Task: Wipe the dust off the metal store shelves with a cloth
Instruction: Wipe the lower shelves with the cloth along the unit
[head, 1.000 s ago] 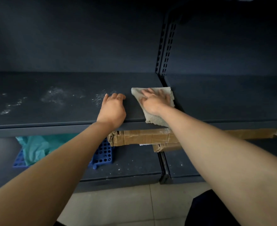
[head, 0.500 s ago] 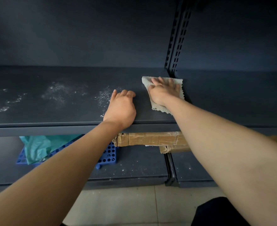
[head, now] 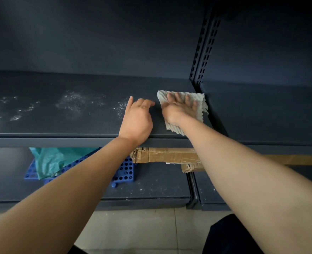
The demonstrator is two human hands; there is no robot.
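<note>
R hand (head: 179,110) lies flat w/ fingers spread, palm pressing the grey ribbed cloth (head: 199,97) onto the upper shelf (head: 41,125). Nothing is pinched, it's just pressed down. Cloth sits at the shelf's right end, reaching from near the back to the front edge, w/ its right side at the seam below the slotted upright (head: 203,52). L hand (head: 137,123) rests on the same shelf by the front edge, just left of the cloth. Its fingers are loosely curled, index out, holding nothing. Progress, as I judge it: early-ish. The strip round the cloth and btwn the hands looks dark and clean, but white dust (head: 74,104) lies in patches from just left of the L hand across the middle to the left end, so most of this board is left. Lower shelf (head: 160,189) has specks too, and it carries a taped cardboard box (head: 162,156), a blue perforated rack (head: 125,172) and a teal sheet (head: 48,160), prob. in the way of wiping. Next bay's shelf (head: 270,116) is too dim to say clean or not. Writing: none legible. The box shows only tape and a small white scrap, too small to read.
</note>
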